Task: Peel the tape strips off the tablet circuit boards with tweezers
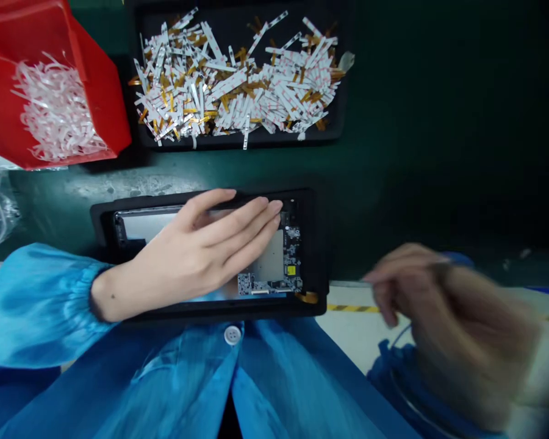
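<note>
My left hand (205, 247) lies across an opened tablet (269, 262), its fingers stretched out and the tips near the upper right corner. The tablet shows a circuit board (291, 250) with a yellow square on it and sits in a black tray (318, 244). Part of its middle is hidden under my hand and wrist. My right hand (439, 305) is off to the right of the tray, apart from it and smeared by motion. Its fingers look bent, but whether they hold anything cannot be made out.
Behind the tablet, a black bin (238, 143) holds many white strips with orange-brown tabs (238, 85). A red bin (105, 103) at the upper left contains whitish curled strips (57, 110). Clear plastic (0, 207) lies at the left edge of the dark green table (416, 122).
</note>
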Action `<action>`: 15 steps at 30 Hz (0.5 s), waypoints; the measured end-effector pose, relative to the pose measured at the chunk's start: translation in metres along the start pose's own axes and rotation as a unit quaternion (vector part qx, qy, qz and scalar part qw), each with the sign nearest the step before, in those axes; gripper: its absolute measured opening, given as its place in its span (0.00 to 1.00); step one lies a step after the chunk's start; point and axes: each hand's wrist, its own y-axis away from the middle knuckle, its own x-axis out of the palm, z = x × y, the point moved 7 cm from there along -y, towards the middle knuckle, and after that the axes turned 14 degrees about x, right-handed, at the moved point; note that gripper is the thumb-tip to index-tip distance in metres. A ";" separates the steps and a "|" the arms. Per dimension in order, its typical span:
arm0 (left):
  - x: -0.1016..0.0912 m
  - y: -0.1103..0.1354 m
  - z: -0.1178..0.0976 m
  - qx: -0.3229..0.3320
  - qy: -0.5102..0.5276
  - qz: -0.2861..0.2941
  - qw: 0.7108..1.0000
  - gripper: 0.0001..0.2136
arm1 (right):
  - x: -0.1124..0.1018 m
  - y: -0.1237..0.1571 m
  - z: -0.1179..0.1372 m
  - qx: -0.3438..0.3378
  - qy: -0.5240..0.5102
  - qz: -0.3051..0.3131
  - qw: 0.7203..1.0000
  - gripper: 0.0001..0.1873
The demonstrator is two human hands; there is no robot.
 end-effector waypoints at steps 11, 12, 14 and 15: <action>-0.013 -0.009 0.004 -0.025 0.137 -0.108 0.984 0.12 | 0.027 0.070 0.009 -0.039 0.156 -0.099 0.982 0.08; -0.012 -0.014 0.000 -0.020 0.165 -0.108 0.980 0.11 | 0.028 0.074 0.012 -0.049 0.169 -0.110 0.978 0.09; -0.007 -0.024 -0.009 -0.005 0.211 -0.087 0.974 0.11 | 0.032 0.081 0.017 -0.069 0.188 -0.129 0.971 0.10; -0.004 -0.029 -0.013 -0.003 0.227 -0.075 0.971 0.12 | 0.034 0.083 0.019 -0.078 0.195 -0.139 0.968 0.11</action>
